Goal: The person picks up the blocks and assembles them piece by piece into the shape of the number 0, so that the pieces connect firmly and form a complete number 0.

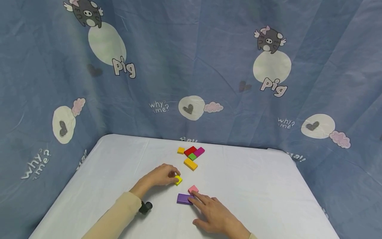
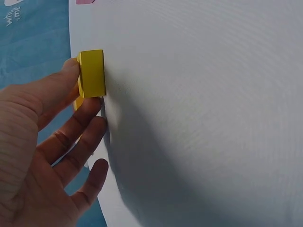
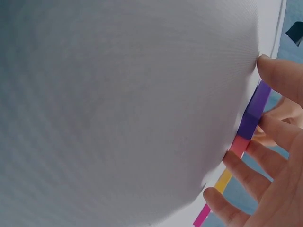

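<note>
My left hand point(image 1: 163, 174) pinches a small yellow block point(image 1: 178, 180) between thumb and fingers, close to the white tabletop. In the left wrist view the same yellow block point(image 2: 92, 73) stands at the thumb tip, the other fingers spread loosely below it. My right hand point(image 1: 215, 214) lies low over the table with its fingers spread. Its fingertips reach the right end of a flat purple block point(image 1: 184, 199) and the near edge of a small pink block point(image 1: 193, 189). The right wrist view shows the purple block point(image 3: 254, 111) beside the index fingertip.
Farther back lie an orange block point(image 1: 190, 164), a small orange-yellow block point(image 1: 180, 150), a red block point(image 1: 190, 151), a magenta block point(image 1: 199, 152) and a green block point(image 1: 192, 156). A black device point(image 1: 146, 207) sits by the left wrist. A blue printed curtain point(image 1: 191, 66) hangs behind the table.
</note>
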Demonstrator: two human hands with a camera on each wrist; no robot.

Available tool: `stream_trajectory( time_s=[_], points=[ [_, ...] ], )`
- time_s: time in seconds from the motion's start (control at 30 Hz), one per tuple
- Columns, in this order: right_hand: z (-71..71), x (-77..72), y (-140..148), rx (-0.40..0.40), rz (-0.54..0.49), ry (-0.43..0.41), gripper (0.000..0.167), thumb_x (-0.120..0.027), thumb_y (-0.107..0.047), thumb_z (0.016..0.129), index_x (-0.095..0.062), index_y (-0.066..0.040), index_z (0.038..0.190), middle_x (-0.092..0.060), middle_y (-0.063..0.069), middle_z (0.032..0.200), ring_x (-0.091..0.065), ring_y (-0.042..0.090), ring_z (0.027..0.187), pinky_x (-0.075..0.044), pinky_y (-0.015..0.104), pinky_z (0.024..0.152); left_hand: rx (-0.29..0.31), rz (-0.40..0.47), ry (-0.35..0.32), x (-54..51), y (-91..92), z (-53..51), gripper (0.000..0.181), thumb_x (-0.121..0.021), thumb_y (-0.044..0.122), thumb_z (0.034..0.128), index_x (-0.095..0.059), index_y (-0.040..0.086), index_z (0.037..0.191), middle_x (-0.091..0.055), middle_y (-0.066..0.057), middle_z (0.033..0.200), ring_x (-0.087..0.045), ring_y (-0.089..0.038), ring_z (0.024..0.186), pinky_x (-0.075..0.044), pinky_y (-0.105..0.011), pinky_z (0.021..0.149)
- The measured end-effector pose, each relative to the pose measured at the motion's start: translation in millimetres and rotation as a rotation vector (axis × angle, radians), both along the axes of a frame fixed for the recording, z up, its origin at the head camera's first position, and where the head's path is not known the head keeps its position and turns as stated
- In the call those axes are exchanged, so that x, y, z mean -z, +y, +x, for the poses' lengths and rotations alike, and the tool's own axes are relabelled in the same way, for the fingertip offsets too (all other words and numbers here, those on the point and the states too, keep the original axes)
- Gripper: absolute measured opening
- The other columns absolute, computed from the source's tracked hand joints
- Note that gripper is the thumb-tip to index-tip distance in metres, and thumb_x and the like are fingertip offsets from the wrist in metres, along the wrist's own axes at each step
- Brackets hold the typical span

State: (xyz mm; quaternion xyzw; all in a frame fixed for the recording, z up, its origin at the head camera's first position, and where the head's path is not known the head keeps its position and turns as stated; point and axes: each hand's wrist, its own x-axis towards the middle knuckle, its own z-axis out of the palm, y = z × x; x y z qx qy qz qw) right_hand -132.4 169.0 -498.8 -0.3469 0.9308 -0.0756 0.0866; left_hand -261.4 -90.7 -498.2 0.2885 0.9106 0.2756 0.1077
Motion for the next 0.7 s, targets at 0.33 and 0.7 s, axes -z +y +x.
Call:
stream_trajectory(
  time_s=[0.33,0.7],
  points=[
    [-1.2,0.8,0.0,-0.003,0.000,-0.008,0.073,-0.054,-0.059,0.093,-0.028,-0.030,0.154,-0.024,-0.002,0.160,-0.040,0.020,0.136,-0.045,0.047,0.097,0.048,0.054,-0.037,-1.7,-0.8,3.5,0.022,-0.072,0.021,0.0893,-0.073,0.008,0.108,-0.058,0.007,0.077,-0.052,-0.011,0.072,-0.045,-0.031,0.068],
    [-1.4,0.4,-0.4,-0.007,0.016,-0.003,0.073,-0.054,-0.059,0.093,-0.028,-0.030,0.154,-0.025,-0.002,0.160,-0.042,0.021,0.135,-0.046,0.046,0.097,0.079,0.073,-0.051,1.2,-0.5,5.8,0.021,-0.074,0.022,0.0881,-0.074,0.011,0.106,-0.059,0.009,0.074,-0.052,-0.009,0.070,-0.045,-0.029,0.066]
  ],
)
